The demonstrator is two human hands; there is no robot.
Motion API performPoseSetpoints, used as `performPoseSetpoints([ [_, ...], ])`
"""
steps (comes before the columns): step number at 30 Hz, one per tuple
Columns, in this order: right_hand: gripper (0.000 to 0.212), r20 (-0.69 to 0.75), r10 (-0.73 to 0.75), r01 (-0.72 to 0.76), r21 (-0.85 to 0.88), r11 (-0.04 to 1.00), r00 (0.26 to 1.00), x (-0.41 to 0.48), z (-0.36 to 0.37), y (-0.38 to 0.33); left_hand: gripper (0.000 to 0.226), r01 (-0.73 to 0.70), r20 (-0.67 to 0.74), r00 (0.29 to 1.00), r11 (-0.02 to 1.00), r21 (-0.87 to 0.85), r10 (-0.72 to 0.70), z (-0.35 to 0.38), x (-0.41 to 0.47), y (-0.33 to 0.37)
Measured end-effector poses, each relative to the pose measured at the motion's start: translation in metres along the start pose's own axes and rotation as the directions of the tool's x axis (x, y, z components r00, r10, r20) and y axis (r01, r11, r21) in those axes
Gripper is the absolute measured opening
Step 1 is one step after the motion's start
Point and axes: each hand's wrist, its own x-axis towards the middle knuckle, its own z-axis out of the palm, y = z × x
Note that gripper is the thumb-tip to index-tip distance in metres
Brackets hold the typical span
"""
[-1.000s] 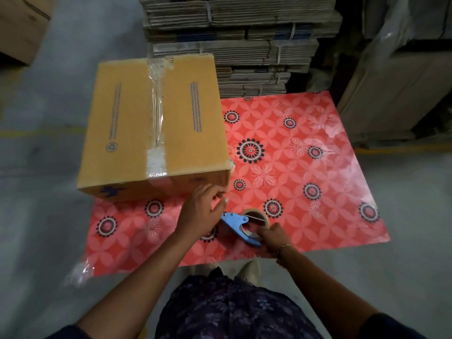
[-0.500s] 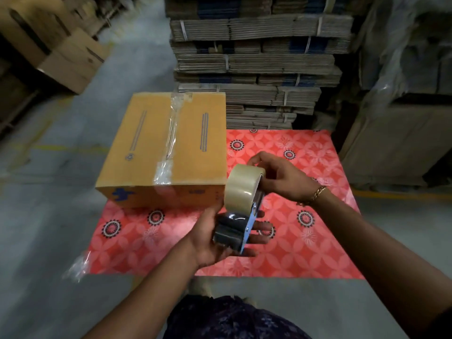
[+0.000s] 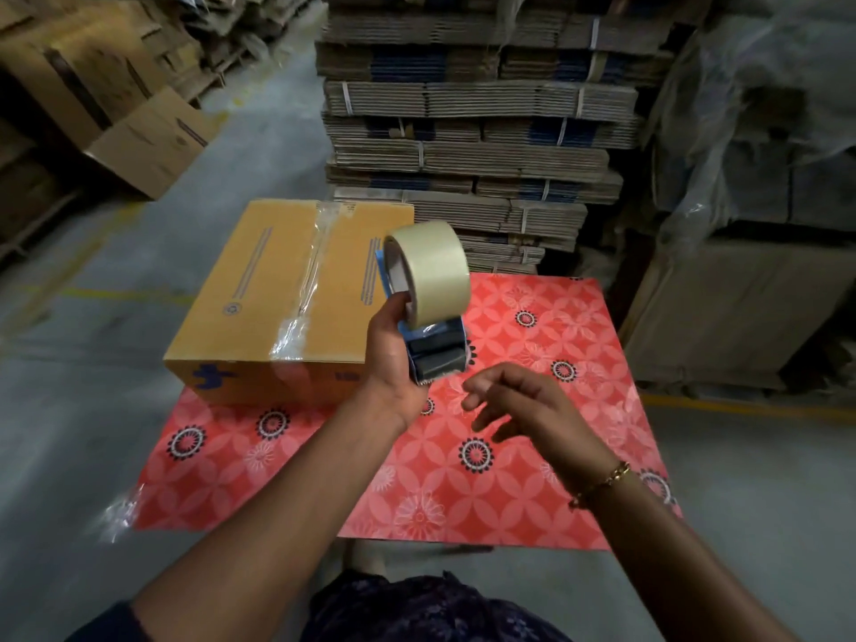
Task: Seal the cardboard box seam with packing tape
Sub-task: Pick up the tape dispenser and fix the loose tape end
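Observation:
A closed brown cardboard box (image 3: 259,308) rests on the far left part of a red patterned mat (image 3: 532,437). Clear tape (image 3: 305,289) runs along its centre seam and down the near face. My left hand (image 3: 393,363) grips a blue tape dispenser (image 3: 435,354) carrying a beige tape roll (image 3: 433,273), held upright in the air just right of the box. My right hand (image 3: 523,405) hovers below and right of the dispenser, fingers apart, holding nothing.
A tall stack of bundled flat cardboard (image 3: 472,145) stands behind the mat. Loose brown boxes (image 3: 139,136) lie at the far left. Plastic-wrapped cartons (image 3: 750,271) stand at the right. Grey concrete floor (image 3: 78,410) surrounds the mat.
The dispenser rose from the mat into my hands. Since half a second ago my right hand let go of the roll and dropped lower; my left hand lifted the dispenser higher.

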Motion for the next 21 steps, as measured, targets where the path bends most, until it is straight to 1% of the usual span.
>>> performPoseSetpoints([
  [3, 0.043, 0.008, 0.022, -0.023, 0.082, 0.996, 1.0, 0.001, 0.018, -0.002, 0.04, -0.01, -0.029, 1.0, 1.0, 0.01, 0.011, 0.007, 0.001, 0.003],
  [8, 0.043, -0.12, 0.083, -0.064, 0.155, 0.986, 0.989, 0.015, 0.036, -0.014, 0.039, -0.007, -0.096, 0.995, 0.998, 0.064, 0.013, 0.008, 0.004, 0.003],
  [11, 0.032, -0.163, 0.127, -0.086, 0.241, 0.967, 0.978, 0.022, 0.045, -0.014, 0.04, -0.023, -0.099, 0.995, 0.998, 0.06, 0.029, 0.006, 0.007, 0.005],
  [13, 0.022, -0.166, 0.159, -0.097, 0.327, 0.94, 0.973, 0.026, 0.05, -0.013, 0.042, -0.04, -0.114, 0.993, 0.998, 0.044, 0.044, 0.004, 0.011, 0.008],
  [15, 0.016, -0.154, 0.185, -0.109, 0.402, 0.909, 0.971, 0.031, 0.055, -0.012, 0.041, -0.035, -0.124, 0.992, 0.999, 0.032, 0.039, 0.001, 0.016, 0.012],
  [18, 0.018, -0.14, 0.204, -0.125, 0.435, 0.892, 0.969, 0.037, 0.063, -0.01, 0.038, -0.033, -0.149, 0.988, 0.999, 0.035, 0.038, -0.007, 0.022, 0.018],
  [21, 0.018, -0.137, 0.198, -0.121, 0.437, 0.891, 0.971, 0.043, 0.072, -0.009, 0.038, -0.034, -0.132, 0.991, 0.999, 0.033, 0.038, -0.015, 0.027, 0.025],
])
